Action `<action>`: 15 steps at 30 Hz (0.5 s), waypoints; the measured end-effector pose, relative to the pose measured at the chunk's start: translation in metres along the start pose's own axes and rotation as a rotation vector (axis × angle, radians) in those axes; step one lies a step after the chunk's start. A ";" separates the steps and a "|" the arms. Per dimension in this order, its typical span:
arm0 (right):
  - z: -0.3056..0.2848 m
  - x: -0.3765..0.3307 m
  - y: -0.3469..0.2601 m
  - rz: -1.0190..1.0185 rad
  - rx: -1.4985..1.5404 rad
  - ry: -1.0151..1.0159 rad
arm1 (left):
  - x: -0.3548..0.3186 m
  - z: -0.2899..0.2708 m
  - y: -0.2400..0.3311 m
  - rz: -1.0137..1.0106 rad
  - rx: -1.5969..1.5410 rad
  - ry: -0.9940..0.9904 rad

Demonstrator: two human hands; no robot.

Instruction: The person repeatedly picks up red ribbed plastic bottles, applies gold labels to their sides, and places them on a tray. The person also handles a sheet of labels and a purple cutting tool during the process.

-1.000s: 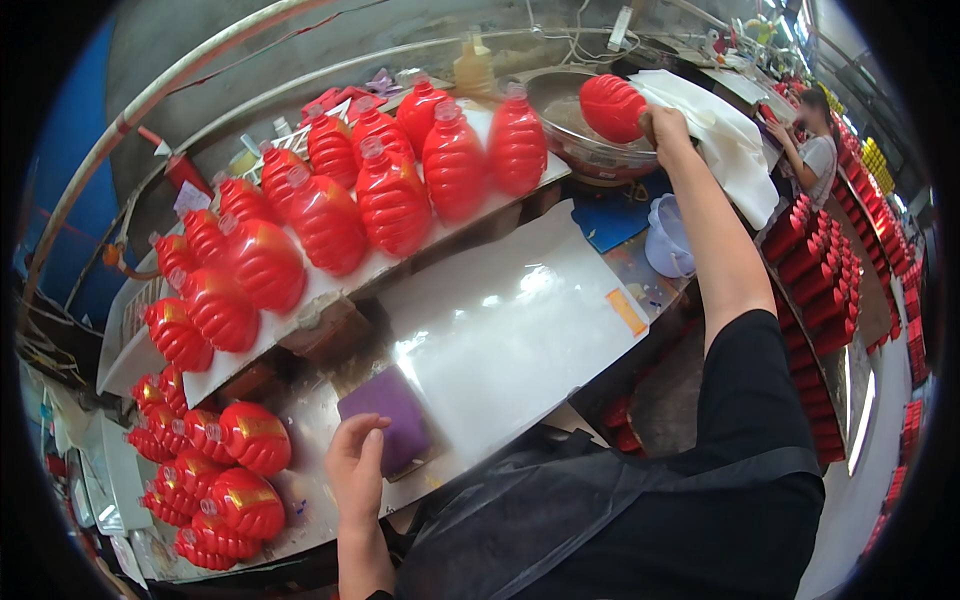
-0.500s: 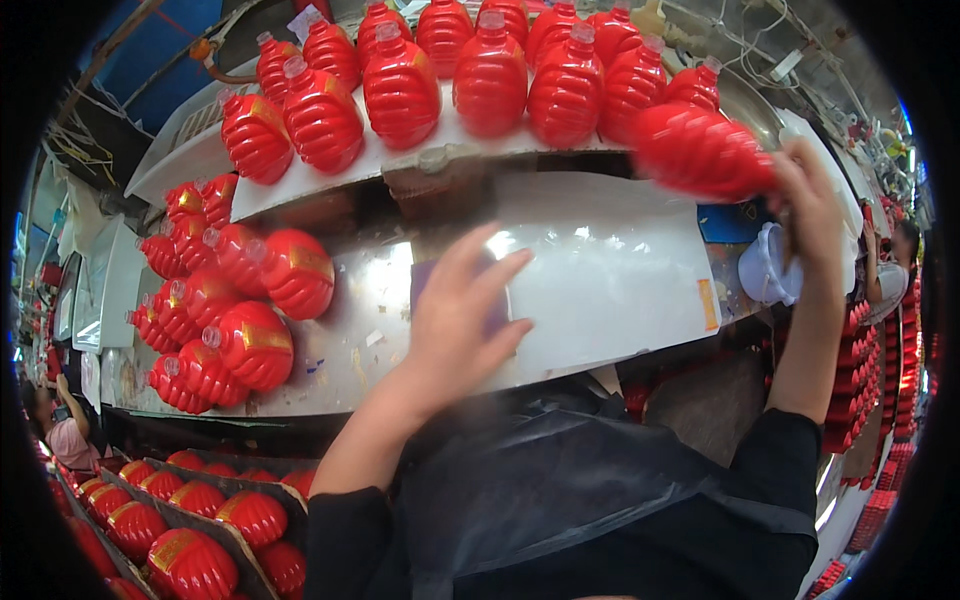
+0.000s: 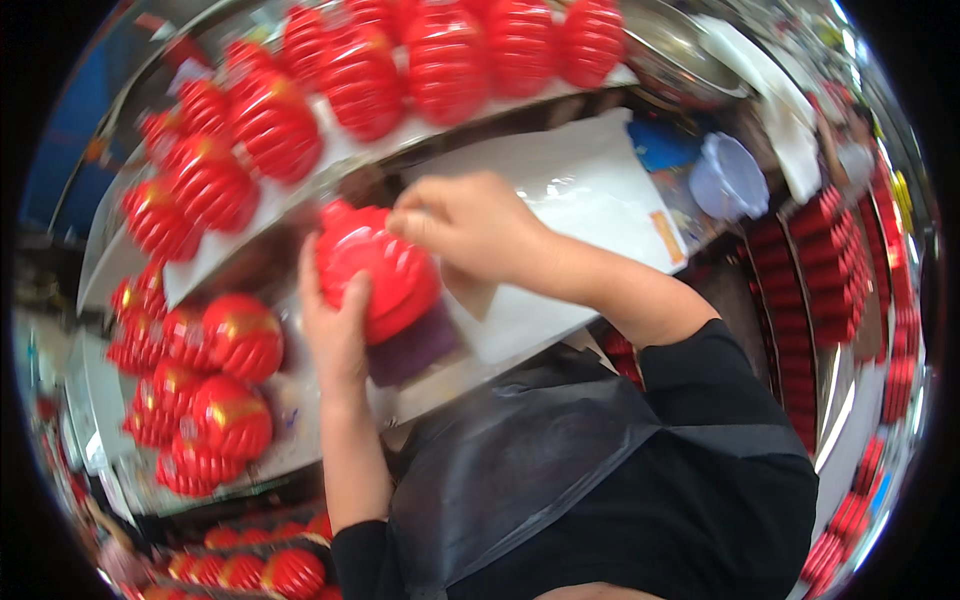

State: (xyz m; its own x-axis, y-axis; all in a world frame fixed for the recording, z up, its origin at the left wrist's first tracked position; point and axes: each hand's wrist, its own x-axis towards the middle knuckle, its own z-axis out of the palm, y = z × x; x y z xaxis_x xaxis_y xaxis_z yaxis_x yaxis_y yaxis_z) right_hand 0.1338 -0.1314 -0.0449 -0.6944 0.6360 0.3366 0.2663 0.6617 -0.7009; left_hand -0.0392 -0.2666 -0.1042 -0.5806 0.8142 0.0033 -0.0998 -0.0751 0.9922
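A red, ribbed plastic bottle (image 3: pixel 375 270) is held over the bench in my left hand (image 3: pixel 335 310), whose fingers and thumb wrap its left side. My right hand (image 3: pixel 470 220) is at the bottle's upper right, fingers drawn together. What they pinch, if anything, is blurred. Below the right hand a tan patch (image 3: pixel 470 290) shows, its kind unclear. Under the bottle lies a dark purple cloth (image 3: pixel 415 350). A glossy white sheet (image 3: pixel 560 180) covers the bench to the right, with a gold-orange strip (image 3: pixel 665 237) near its right edge.
Similar red bottles (image 3: pixel 445 65) line a raised white shelf at the back. More bottles (image 3: pixel 235 420) with gold labels cluster at the bench's left. A lavender bucket (image 3: pixel 728 178) and a metal basin (image 3: pixel 675 50) are at the right. Boxed red bottles (image 3: pixel 295 572) sit at the lower left.
A red bottle was in my right hand at the right; now one is in my left hand above the cloth. My right hand has come left beside it. The view has tilted.
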 end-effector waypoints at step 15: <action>-0.121 -0.291 0.147 0.331 -0.866 0.196 | -0.004 0.003 -0.013 0.084 -0.099 0.057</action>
State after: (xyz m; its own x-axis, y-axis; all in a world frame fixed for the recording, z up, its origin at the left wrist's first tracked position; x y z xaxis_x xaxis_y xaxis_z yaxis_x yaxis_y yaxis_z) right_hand 0.4562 -0.1710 -0.1695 -0.3907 0.8476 0.3592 0.8879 0.4499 -0.0959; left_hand -0.0333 -0.2675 -0.1168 -0.6351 0.7687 0.0761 -0.1266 -0.2007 0.9714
